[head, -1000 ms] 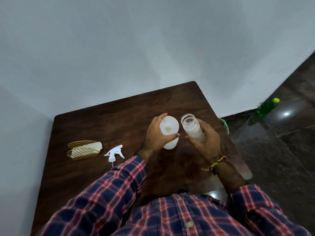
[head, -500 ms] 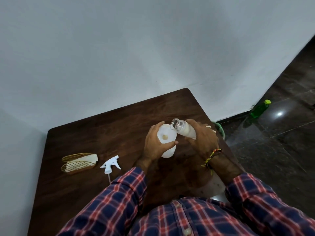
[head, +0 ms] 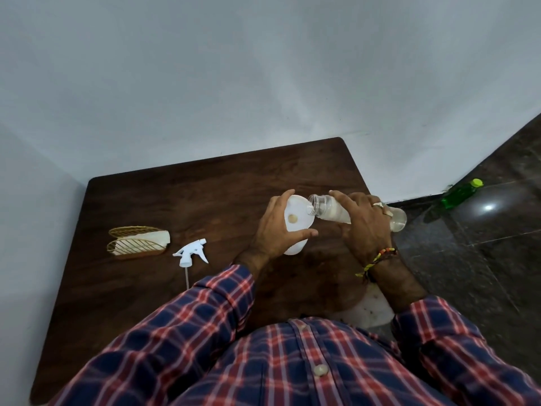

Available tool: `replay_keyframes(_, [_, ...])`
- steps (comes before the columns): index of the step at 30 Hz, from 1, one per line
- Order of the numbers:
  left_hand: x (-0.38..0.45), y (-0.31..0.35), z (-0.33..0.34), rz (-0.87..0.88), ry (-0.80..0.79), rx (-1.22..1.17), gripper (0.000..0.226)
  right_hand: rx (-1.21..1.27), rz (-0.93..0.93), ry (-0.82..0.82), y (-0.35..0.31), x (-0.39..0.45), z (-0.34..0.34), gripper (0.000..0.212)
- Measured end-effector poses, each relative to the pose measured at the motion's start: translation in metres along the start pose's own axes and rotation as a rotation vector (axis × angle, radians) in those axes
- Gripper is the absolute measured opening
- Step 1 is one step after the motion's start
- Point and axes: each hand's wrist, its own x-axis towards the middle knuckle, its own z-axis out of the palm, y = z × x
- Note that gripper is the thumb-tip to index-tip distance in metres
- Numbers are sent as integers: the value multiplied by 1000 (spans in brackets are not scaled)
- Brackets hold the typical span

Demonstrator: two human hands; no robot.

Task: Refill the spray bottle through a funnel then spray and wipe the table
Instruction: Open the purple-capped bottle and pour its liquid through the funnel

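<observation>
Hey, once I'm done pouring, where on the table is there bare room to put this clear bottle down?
Bare patches: the far strip of the table along the wall, and between spray head and left hand. Crowded around the funnel.

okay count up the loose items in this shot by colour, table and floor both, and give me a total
White: 3, the funnel, the spray bottle under it, the trigger sprayer head
Clear: 1, the tilted refill bottle
Gold: 1, the wire holder with napkins
Green: 1, the bottle on the floor
Total: 6
</observation>
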Motion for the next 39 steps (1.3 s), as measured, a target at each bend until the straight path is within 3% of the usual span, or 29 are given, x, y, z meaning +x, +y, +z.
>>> replay_keyframes(14, [2,0,7,-16,35,44,87,-70,-40,15,0,10,2,79])
replay_keyframes(39, [2,-3,8,5,51,41,86,-23,-22,59,-2,11,5,72])
